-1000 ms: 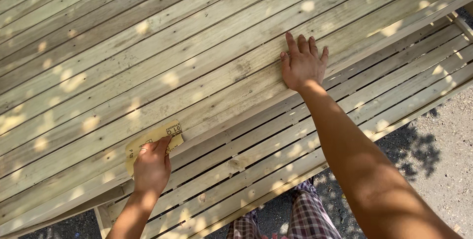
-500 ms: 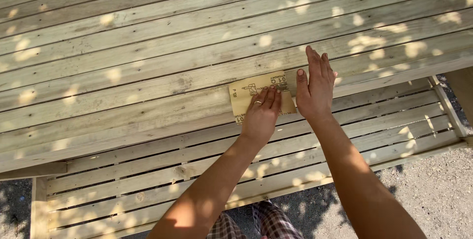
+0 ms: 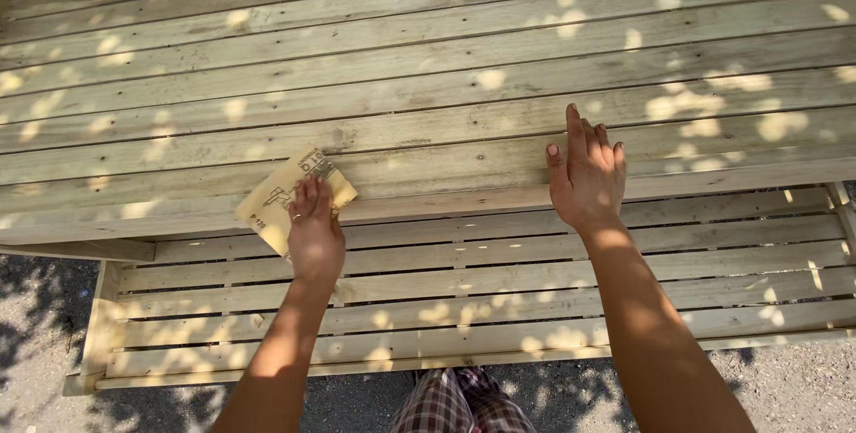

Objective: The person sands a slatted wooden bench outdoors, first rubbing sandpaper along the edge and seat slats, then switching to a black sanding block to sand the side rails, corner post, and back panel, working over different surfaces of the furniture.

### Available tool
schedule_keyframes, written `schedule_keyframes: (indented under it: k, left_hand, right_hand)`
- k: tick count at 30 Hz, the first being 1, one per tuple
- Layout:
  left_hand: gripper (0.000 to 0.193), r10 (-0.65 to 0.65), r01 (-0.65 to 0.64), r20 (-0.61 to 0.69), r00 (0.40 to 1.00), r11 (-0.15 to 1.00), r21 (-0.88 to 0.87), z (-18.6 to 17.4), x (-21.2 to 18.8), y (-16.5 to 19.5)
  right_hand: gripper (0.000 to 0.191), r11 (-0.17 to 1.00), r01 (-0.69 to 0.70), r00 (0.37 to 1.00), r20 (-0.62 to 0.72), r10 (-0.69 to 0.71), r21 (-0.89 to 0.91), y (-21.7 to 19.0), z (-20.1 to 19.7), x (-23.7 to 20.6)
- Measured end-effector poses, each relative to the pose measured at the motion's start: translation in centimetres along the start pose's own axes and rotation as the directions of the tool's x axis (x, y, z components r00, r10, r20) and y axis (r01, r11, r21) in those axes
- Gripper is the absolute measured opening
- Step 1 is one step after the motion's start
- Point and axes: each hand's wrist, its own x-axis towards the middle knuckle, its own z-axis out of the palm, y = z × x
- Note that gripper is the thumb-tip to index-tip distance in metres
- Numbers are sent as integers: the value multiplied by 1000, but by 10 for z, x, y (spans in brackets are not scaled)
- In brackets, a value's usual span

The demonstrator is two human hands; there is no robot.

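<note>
Head view, looking down: at the left centre of the frame a tan sheet of sandpaper (image 3: pixel 283 194) lies tilted at the front edge of the plank tabletop (image 3: pixel 428 67), its lower corner hanging just past that edge. Dark print marks its back; the rough face is turned down and hidden. The left hand (image 3: pixel 315 232) presses on the sheet with fingers stretched flat, a grip that pins rather than closes, and covers the sheet's lower right part. To the right of centre the right hand (image 3: pixel 587 174) lies open and flat on the front plank, holding nothing. Bare planks run wide above and between the hands, dappled with sun spots. Below the edge sits a slatted bench (image 3: pixel 464 308). The tabletop is cut off at the top and both sides; checked cloth (image 3: pixel 455 402) shows at the bottom edge.
</note>
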Motion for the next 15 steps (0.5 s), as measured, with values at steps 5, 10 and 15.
schedule_keyframes:
  k: [5, 10, 15]
  left_hand:
    - [55, 359, -341, 8, 933, 893, -293, 61, -8, 233]
    - [50, 302, -295, -29, 953, 900, -321, 50, -14, 188]
    - [65, -52, 37, -133, 990, 993, -114, -1, -20, -2]
  right_hand:
    - [64, 1000, -17, 999, -30, 17, 10, 6, -4, 10]
    - [69, 980, -144, 985, 114, 129, 136, 11, -11, 18]
    - [77, 985, -166, 966, 205, 155, 36, 12, -8, 21]
